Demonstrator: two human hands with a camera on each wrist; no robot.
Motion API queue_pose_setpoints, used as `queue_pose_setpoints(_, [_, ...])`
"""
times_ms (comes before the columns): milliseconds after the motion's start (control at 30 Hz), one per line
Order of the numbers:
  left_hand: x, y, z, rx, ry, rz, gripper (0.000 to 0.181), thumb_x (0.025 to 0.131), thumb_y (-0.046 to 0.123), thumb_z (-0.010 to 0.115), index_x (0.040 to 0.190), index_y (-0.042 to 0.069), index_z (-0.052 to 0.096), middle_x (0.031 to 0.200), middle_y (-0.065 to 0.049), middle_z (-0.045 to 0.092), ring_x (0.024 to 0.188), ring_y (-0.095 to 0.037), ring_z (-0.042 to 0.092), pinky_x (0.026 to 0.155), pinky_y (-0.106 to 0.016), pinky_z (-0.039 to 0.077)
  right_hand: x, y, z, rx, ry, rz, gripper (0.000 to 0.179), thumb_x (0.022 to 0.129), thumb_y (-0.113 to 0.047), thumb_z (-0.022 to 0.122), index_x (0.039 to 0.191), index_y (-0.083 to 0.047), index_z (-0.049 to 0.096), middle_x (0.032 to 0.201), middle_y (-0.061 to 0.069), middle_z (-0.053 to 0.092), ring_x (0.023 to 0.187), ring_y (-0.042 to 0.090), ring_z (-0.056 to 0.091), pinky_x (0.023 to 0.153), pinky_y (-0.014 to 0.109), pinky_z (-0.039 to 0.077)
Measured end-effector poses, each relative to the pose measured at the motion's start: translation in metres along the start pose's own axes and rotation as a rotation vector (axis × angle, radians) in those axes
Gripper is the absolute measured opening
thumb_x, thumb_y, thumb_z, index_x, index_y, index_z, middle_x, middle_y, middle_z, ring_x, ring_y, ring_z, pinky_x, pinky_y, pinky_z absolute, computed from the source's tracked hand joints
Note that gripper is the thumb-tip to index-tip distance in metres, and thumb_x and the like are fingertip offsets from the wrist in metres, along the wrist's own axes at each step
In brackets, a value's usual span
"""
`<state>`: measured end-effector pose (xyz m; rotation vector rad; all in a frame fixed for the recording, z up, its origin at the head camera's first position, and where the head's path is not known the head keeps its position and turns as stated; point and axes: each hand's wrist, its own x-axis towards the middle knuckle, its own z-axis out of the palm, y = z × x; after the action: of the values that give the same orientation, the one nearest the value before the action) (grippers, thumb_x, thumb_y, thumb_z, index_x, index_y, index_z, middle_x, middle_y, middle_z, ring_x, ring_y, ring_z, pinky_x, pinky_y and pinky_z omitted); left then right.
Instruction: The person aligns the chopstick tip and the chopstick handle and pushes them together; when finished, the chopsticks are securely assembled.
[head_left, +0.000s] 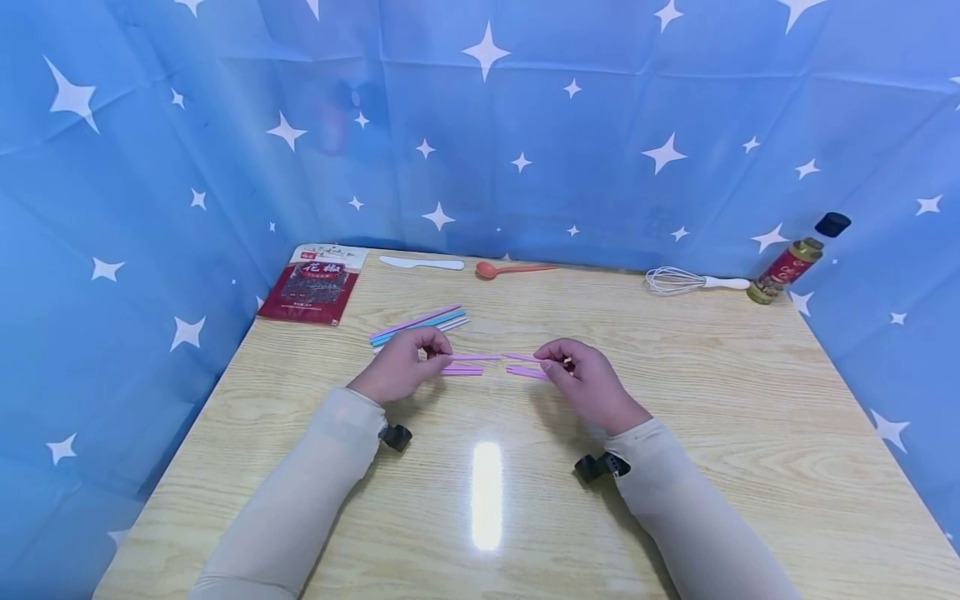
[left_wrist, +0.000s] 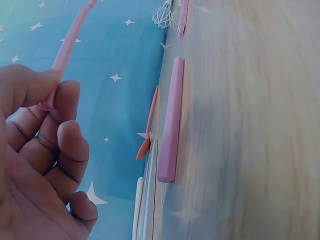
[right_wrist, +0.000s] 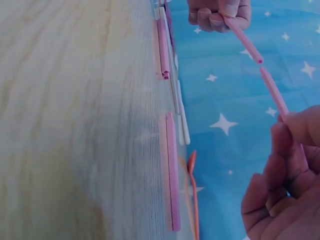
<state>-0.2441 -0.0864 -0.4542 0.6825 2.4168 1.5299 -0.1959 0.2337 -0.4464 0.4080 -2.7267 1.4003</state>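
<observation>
My left hand [head_left: 405, 360] pinches one end of a slim pink stick [head_left: 476, 357] between thumb and fingers. Opposite it, my right hand [head_left: 588, 379] pinches a second pink stick [head_left: 519, 357]. Both sticks are held above the table, and their free ends point at each other with a small gap, seen in the right wrist view between the left-hand stick [right_wrist: 245, 41] and the right-hand stick [right_wrist: 274, 92]. Below them, more pink sticks lie on the wood, some near the left hand [head_left: 462, 372] and some near the right hand [head_left: 527, 372], each partly covered.
Behind the left hand lies a bundle of blue, purple and white sticks [head_left: 420, 323]. Farther back are a red seasoning packet [head_left: 311, 287], a white knife [head_left: 422, 263], an orange spoon [head_left: 517, 269], a whisk [head_left: 697, 282] and an oil bottle [head_left: 795, 262]. A starry blue curtain surrounds the table.
</observation>
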Motion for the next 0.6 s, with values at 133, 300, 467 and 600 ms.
queue_pose_setpoints(133, [0.0005, 0.0015, 0.0020, -0.008, 0.007, 0.009, 0.006, 0.104, 0.014, 0.068, 0.098, 0.016, 0.070, 0.098, -0.002, 0.065, 0.096, -0.024, 0.056, 0.088, -0.041, 0.047, -0.0003, -0.0012, 0.0013, 0.011, 0.003, -0.009, 0.012, 0.105, -0.007, 0.063, 0.112, -0.005, 0.073, 0.098, 0.008, 0.067, 0.079, 0.019, 0.056, 0.066, 0.025, 0.048])
queue_pose_setpoints(300, [0.0008, 0.0026, 0.0041, -0.008, 0.012, 0.011, 0.006, 0.103, 0.014, 0.068, 0.098, 0.015, 0.070, 0.097, -0.002, 0.064, 0.095, -0.023, 0.055, 0.086, -0.040, 0.046, -0.0009, -0.0025, 0.0019, 0.010, 0.009, -0.010, 0.014, 0.105, -0.008, 0.063, 0.113, -0.003, 0.073, 0.099, 0.007, 0.068, 0.082, 0.022, 0.056, 0.068, 0.027, 0.048])
queue_pose_setpoints(467, [0.0003, 0.0026, 0.0037, -0.005, 0.025, 0.010, 0.006, 0.103, 0.014, 0.068, 0.097, 0.015, 0.069, 0.096, -0.002, 0.063, 0.093, -0.023, 0.055, 0.084, -0.040, 0.046, -0.0018, -0.0047, 0.0008, 0.026, 0.046, 0.007, 0.013, 0.105, -0.009, 0.063, 0.113, -0.008, 0.073, 0.103, 0.007, 0.068, 0.091, 0.024, 0.058, 0.075, 0.028, 0.050])
queue_pose_setpoints(600, [-0.0001, 0.0022, 0.0032, -0.006, 0.027, 0.012, 0.006, 0.103, 0.015, 0.068, 0.097, 0.016, 0.069, 0.095, -0.002, 0.063, 0.092, -0.024, 0.055, 0.083, -0.040, 0.046, -0.0018, -0.0053, 0.0003, 0.042, 0.047, 0.006, 0.013, 0.105, -0.009, 0.063, 0.112, -0.008, 0.073, 0.104, 0.008, 0.068, 0.092, 0.025, 0.058, 0.077, 0.029, 0.050])
